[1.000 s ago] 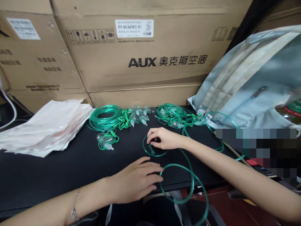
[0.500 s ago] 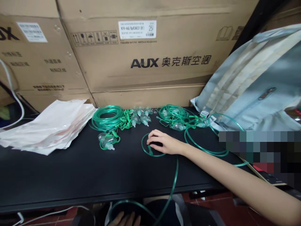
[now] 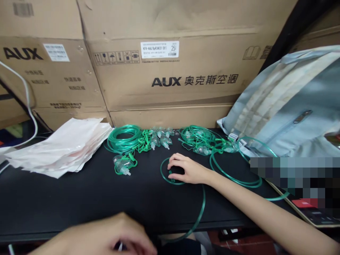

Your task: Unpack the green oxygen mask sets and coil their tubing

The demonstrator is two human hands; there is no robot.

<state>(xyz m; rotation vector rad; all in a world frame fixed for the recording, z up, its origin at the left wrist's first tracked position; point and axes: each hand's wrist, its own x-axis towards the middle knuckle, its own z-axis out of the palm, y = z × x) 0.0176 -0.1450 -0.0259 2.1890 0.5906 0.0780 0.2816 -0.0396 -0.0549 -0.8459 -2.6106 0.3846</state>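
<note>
My right hand (image 3: 188,170) rests on the black table over a small loop of green tubing (image 3: 162,173). Its thumb and fingers are apart, with a tube end connector (image 3: 171,174) close by the thumb. From under the wrist the tubing hangs over the front edge. My left hand (image 3: 117,232) is low at the front, blurred, with its fingertips partly cut off by the frame; whether it holds anything is hidden. Ahead, a clear oxygen mask (image 3: 122,165) with a green strap lies alone, near a tubing coil (image 3: 124,137) and several more masks (image 3: 160,136).
A stack of white plastic bags (image 3: 61,147) lies at the left. Tangled tubing with masks (image 3: 198,136) sits right of centre. Large cardboard boxes (image 3: 172,92) form the back. A light blue backpack (image 3: 287,113) leans at the right, above a pixelated patch.
My left hand has risen from below the table edge into the lower left. The tubing that looped by it now hangs lower. My right hand stays at the loop, thumb and fingers wider apart.
</note>
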